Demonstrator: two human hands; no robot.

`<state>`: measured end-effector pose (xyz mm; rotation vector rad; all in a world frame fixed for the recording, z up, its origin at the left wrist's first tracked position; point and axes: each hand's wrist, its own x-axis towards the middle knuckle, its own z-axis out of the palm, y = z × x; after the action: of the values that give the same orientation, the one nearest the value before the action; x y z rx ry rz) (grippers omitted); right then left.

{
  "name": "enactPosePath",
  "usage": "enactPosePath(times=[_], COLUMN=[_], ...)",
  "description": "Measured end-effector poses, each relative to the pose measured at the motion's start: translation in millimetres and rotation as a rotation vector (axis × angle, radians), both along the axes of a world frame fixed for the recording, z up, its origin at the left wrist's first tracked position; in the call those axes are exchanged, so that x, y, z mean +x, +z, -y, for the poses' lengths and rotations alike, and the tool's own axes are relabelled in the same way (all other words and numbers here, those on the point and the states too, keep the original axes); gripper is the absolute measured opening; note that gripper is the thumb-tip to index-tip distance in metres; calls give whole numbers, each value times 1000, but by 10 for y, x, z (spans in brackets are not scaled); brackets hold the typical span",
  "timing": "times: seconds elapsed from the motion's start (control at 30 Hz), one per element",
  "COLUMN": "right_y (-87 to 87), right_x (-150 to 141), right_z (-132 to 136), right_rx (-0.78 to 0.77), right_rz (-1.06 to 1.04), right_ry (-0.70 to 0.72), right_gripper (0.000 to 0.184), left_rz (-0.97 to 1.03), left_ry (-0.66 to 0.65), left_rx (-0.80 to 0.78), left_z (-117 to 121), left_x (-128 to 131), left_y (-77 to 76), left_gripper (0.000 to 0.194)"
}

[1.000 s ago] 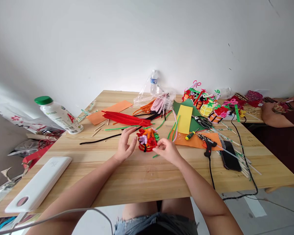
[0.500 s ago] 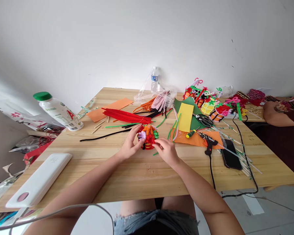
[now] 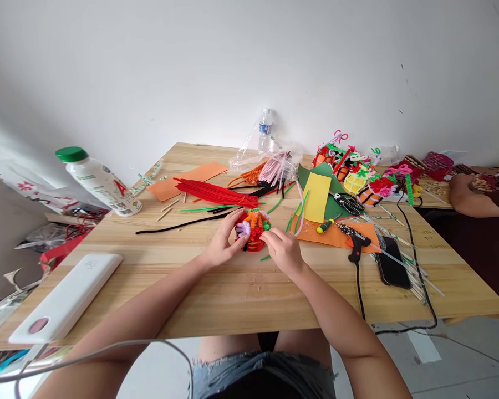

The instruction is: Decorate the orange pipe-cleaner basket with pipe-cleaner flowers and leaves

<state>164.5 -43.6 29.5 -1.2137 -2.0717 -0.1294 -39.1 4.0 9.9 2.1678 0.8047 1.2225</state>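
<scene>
A small pipe-cleaner flower basket (image 3: 255, 226) in red, orange, purple and green stands on the wooden table in front of me. My left hand (image 3: 224, 239) is curled round its left side, thumb against the front near the purple flower. On the other side, my right hand (image 3: 283, 249) has its fingertips pinched together at the basket's right edge, by the red part. Whether a separate small piece sits in that pinch is hidden. Behind the basket lies a bundle of red pipe cleaners (image 3: 214, 192), with a black pipe cleaner (image 3: 177, 226) to its front left.
Scissors (image 3: 347, 203), a screwdriver (image 3: 325, 226), a glue gun (image 3: 355, 242) with its cord and a phone (image 3: 393, 263) lie at right. Finished baskets (image 3: 355, 182) stand behind them. A white bottle (image 3: 102, 185) and power bank (image 3: 66, 299) are at left. Another person's arm (image 3: 469, 197) rests far right.
The view has shifted slightly. Both hands stay at the basket, and the fingers of my right hand have curled in a little more at its right edge.
</scene>
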Motion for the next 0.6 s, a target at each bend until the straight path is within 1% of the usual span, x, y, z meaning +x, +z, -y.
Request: enactPosePath(times=[0.1, 0.27, 0.33, 0.43, 0.5, 0.6], right_y=[9, -17, -31, -48, -55, -58], right_x=[-12, -26, -32, -44, -48, -45], right_z=[-18, -37, -42, -38, -24, 9], right_rx=[37, 112, 107, 64, 36, 41], right_rz=[0, -79, -117, -150, -155, -130], right_ry=[-22, 0, -8, -13, -2, 7], right_gripper=[25, 22, 22, 23, 22, 23], left_rz=[-23, 29, 45, 27, 15, 16], left_ry=[3, -23, -21, 29, 72, 104], left_rx=[25, -11, 5, 7, -3, 3], left_z=[-1, -1, 8, 34, 52, 69], left_x=[-1, 11, 26, 56, 76, 93], left_y=[3, -49, -72, -83, -76, -55], left_gripper=[65, 80, 85, 88, 89, 86])
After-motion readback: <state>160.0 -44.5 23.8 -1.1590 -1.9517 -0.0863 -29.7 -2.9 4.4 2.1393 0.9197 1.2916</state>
